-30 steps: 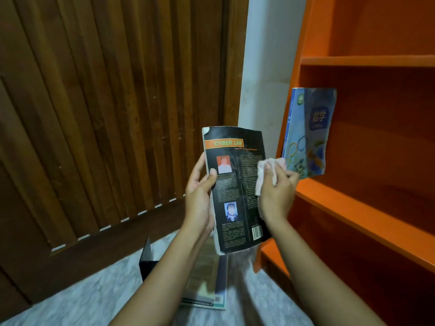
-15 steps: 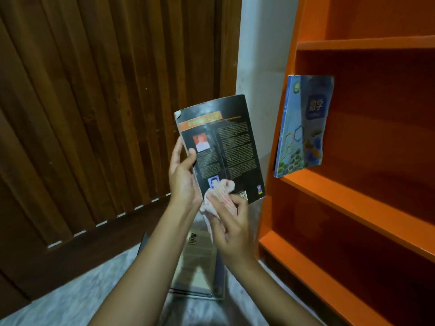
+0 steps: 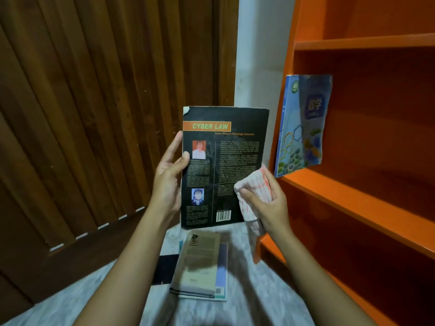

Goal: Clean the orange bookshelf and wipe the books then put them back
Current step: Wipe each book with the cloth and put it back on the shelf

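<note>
The orange bookshelf stands just right of the right fingers, with a blue book upright on its board, above and right of them. Below the fingers, the pale floor bears a flat stack of books touching a black item.

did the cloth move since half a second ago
Yes. It was at the bottom edge of the black book; now the cloth is up and to the right, nearer the lower corner of the blue book standing on the orange shelf.
</note>
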A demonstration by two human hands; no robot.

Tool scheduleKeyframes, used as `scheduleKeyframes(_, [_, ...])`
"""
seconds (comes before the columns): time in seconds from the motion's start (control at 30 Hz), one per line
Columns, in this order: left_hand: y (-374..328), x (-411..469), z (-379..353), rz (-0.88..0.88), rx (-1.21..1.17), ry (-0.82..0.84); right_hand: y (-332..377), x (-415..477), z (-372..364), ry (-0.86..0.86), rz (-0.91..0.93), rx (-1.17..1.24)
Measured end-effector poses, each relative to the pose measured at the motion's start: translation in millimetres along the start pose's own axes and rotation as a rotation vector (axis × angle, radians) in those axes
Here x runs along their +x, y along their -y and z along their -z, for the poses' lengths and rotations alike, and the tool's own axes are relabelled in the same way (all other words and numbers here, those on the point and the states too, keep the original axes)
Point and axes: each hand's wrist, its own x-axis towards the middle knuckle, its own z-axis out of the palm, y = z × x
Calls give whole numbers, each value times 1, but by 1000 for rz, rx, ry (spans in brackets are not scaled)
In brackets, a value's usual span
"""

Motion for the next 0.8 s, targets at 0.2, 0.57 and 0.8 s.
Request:
scheduleKeyframes(0.2, [19,3,21,-30,161,-84,-8,-13,-7,-1,-75,142])
scheduleKeyframes(0.57, [57,-1,35,-60,801,-157,6,-21,-14,-72,-11,124])
scheduleKeyframes(0.8, [45,-16,-10,-383,920,-14,-3,-31,-21,-164,63,-93])
